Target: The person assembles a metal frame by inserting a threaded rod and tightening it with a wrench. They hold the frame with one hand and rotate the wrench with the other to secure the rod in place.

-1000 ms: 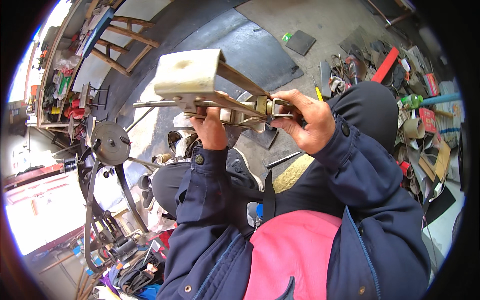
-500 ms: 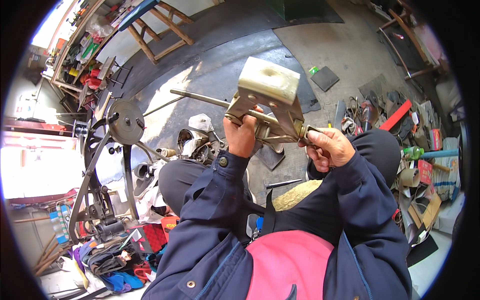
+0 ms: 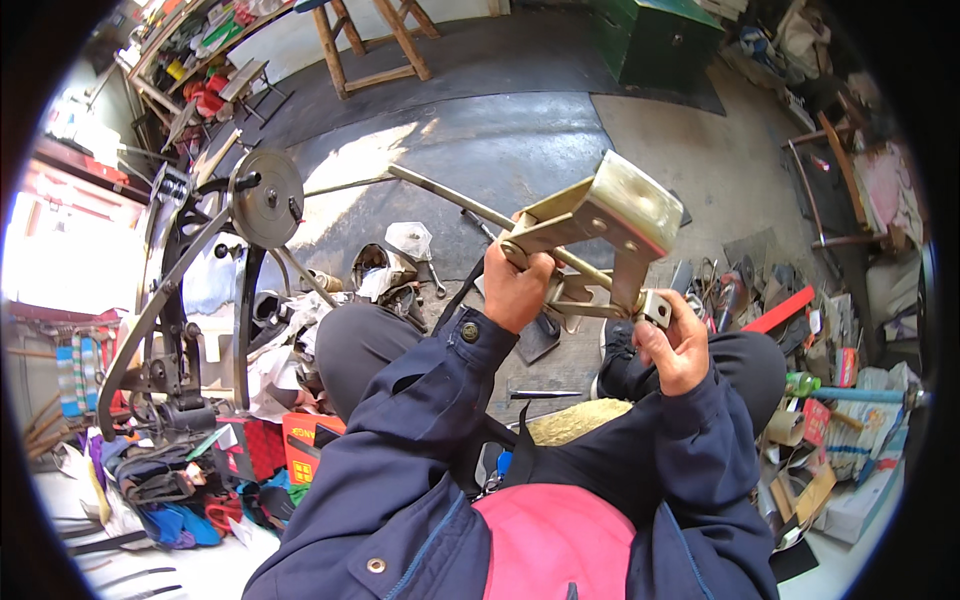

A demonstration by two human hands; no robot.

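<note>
A metal scissor jack (image 3: 636, 212) is held up before my chest, tilted, with its wide channel-shaped plate at the upper right. Its long threaded rod (image 3: 450, 194) slants away to the upper left. My left hand (image 3: 516, 286) is closed around the jack's left joint, by the rod. At the other end, my right hand (image 3: 676, 342) has thumb and fingers on a small square end block (image 3: 656, 308) with a hole in it. Some of the right fingers are hidden behind that block.
To the left stands a black hand-cranked machine with a round wheel (image 3: 267, 199). Between my feet lie a dark tool (image 3: 545, 395) and a yellowish pad (image 3: 580, 422). Tools and scraps crowd the right, near a red bar (image 3: 779, 309). A green box (image 3: 660, 42) stands far back.
The jack has tipped and shifted rightward and a little down in view. My right fingers have changed their hold, so the square end block now shows. The whole view has shifted too.
</note>
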